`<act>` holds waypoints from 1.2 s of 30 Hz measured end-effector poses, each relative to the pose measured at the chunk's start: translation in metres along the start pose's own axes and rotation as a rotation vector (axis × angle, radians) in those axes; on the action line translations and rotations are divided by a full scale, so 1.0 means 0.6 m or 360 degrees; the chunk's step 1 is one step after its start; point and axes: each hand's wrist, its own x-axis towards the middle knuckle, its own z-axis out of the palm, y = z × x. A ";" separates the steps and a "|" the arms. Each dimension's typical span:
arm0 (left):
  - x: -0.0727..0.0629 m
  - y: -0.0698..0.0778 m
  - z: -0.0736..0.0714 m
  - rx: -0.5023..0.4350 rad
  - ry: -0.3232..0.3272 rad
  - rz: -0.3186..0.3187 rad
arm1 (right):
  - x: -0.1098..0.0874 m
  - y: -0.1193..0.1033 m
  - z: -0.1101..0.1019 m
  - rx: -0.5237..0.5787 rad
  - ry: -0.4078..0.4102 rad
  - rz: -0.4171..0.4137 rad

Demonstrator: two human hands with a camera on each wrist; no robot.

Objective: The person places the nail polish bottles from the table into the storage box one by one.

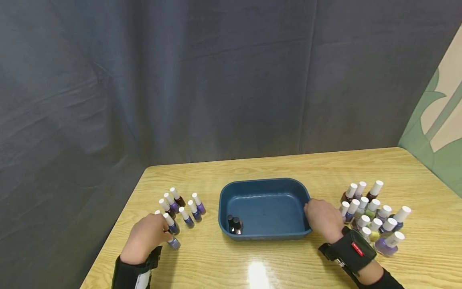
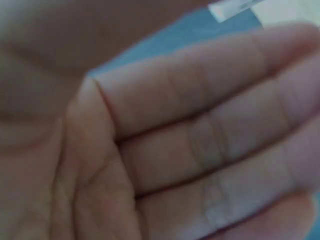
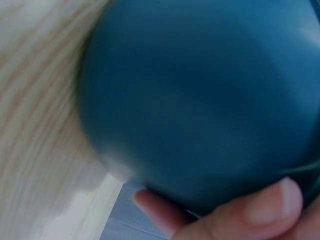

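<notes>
Dark grey cloth hangs behind a pale wooden table (image 1: 274,168) in the head view. At centre sits one blue tray (image 1: 265,188) with two dark bottles (image 1: 234,224) in its lower left corner. Lower left of the frame, the left hand (image 1: 146,237) curls its fingers around one bluish bottle (image 1: 174,242), beside seven upright bottles (image 1: 182,206). The right hand (image 1: 323,218) grips the tray's right rim, fingers (image 3: 272,202) pressed on its wall. Roughly fourteen bottles (image 1: 373,214) crowd the lower right.

Black sleeves; black wrist straps, the right (image 1: 351,249) with a red, perhaps printed, tag
</notes>
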 end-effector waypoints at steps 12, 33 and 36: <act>0.016 -0.005 0.017 -0.0017 -0.0088 0.0035 | 0.001 0.001 0.003 -0.0016 0.0033 -0.0038; -0.019 0.092 -0.042 0.0016 0.0391 0.0652 | -0.002 -0.001 -0.001 -0.0024 0.0052 -0.0046; -0.009 0.117 -0.045 -0.0012 0.0486 0.0755 | -0.002 0.000 0.000 -0.0014 0.0029 -0.0036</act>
